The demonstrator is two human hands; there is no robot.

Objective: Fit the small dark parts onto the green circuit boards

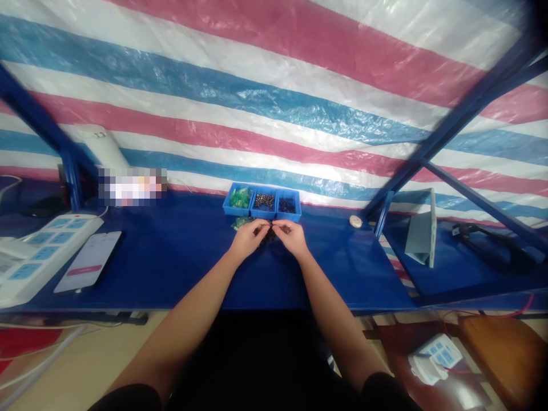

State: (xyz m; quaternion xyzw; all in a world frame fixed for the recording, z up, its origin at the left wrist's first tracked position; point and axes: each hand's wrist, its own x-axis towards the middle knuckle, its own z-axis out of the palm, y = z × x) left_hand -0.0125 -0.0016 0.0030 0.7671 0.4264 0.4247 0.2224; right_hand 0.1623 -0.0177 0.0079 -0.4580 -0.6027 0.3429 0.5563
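Observation:
My left hand (247, 238) and my right hand (291, 236) meet over the blue table, fingertips pinched close together. Whatever sits between the fingertips is too small to name. Under and between the hands lies a pile of small dark pieces (269, 238), partly hidden by the fingers. Several green pieces (240, 221) lie just beyond my left hand. Right behind the hands stand three joined blue bins: the left bin (231, 211) holds green pieces, the middle bin (262, 215) small brassy metal parts, the right bin (290, 217) small dark parts.
On the left of the blue table (171, 262) are a white power strip (47, 251) and a phone (88, 262). A round pale object (355, 221) lies at the right, near the blue frame post (384, 214). Beyond it stands a tablet-like device (422, 231). A striped sheet (265, 114) hangs behind.

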